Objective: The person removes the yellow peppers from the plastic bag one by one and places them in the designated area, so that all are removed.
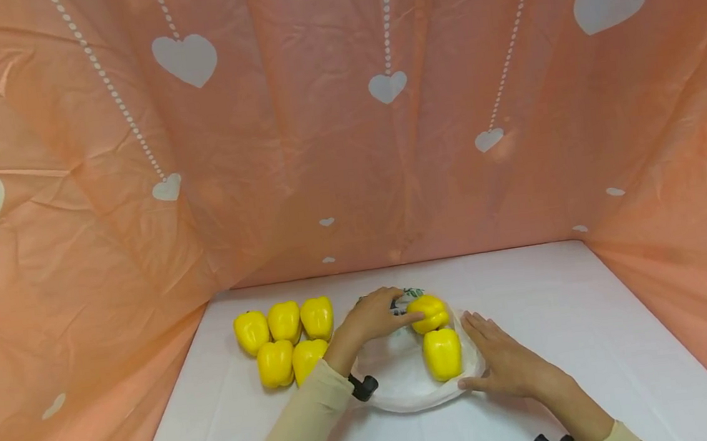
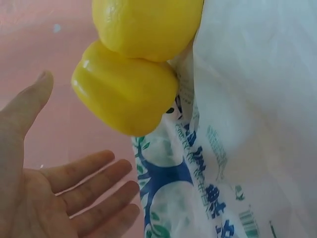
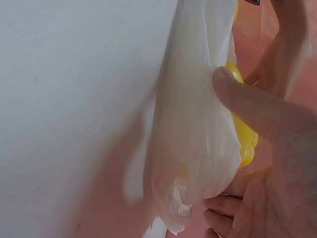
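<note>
Head view: rests right hand [image 1: 507,364] straight-fingered against the side of the plastic bag [image 1: 405,405], seemingly bracing it around two yellow peppers [image 1: 443,356], and poses left hand [image 1: 371,317] loosely, gripping nothing, just beside the farther one, with five more peppers [image 1: 284,321] grouped on the table [image 1: 599,338].

Backdrop: creased orange-pink sheeting [image 1: 349,178] behind and along both sides, sheen on folds. Print: pale hearts [image 1: 186,60], several hanging from dotted lines [image 1: 115,94]. White desk [image 1: 549,300] meets rear sheet at straight edge. Lighting: left panel brighter, rear duller.
</note>
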The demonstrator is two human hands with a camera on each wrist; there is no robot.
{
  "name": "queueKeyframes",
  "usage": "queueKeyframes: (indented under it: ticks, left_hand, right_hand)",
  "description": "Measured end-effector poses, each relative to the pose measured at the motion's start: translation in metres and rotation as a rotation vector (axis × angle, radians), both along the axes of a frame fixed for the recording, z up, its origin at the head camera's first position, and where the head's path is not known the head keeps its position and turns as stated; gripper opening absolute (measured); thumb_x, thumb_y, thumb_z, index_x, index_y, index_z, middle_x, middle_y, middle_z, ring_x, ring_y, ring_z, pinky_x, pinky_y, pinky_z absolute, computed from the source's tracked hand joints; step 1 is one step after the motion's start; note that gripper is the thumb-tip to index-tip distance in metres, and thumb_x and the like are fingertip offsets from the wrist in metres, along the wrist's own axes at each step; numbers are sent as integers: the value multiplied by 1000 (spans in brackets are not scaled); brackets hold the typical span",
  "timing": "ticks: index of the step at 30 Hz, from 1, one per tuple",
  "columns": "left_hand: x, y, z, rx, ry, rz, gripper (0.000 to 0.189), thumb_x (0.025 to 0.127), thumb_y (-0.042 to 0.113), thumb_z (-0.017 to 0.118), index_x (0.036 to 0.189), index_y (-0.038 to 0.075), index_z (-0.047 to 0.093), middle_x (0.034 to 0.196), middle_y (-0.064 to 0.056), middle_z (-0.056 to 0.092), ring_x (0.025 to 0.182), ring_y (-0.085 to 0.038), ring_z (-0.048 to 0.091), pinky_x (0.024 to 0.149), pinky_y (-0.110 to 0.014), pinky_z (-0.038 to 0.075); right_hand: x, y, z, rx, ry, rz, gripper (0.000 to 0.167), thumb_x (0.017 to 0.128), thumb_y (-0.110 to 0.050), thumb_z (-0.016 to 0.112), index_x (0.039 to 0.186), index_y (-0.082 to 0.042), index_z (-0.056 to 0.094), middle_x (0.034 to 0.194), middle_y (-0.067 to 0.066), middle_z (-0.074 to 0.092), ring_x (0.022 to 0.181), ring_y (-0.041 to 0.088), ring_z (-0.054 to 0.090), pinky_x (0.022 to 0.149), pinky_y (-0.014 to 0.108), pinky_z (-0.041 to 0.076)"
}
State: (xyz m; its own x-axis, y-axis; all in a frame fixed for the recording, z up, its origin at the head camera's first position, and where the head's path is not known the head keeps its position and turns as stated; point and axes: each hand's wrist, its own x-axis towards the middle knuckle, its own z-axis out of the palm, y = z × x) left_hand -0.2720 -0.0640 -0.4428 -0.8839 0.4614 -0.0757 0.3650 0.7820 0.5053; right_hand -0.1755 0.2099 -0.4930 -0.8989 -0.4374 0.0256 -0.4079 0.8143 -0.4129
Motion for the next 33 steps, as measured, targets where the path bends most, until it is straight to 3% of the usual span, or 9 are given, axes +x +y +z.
queueKeyframes:
  ticks: [10,20,33]
  left_hand:
    - [-5,17,-16,-20,-57,94,86,95,71,67,151,6,59,147,-11,65,136,-32,61,115,-52,50]
    - [-4,26,-21,-20,-81,162,85,92,77,66,142,8,65,139,-10,69,124,-30,66,105,-51,57]
    - [-3,28,-24,0,-83,168,82,93,74,67,142,9,66,140,-10,69,123,-30,66,105,-50,57]
  right_hand:
    - [1,0,-1,-14,-23,-4,122,84,-62,84,164,9,28,172,29,27,158,50,26,128,63,20]
    - [1,0,0,-11,-27,-11,122,84,-63,85,164,9,28,172,29,26,158,50,26,129,62,20]
    - [1,-1,-1,-8,-29,-12,121,85,-63,84,164,10,28,172,29,26,158,50,25,129,63,20]
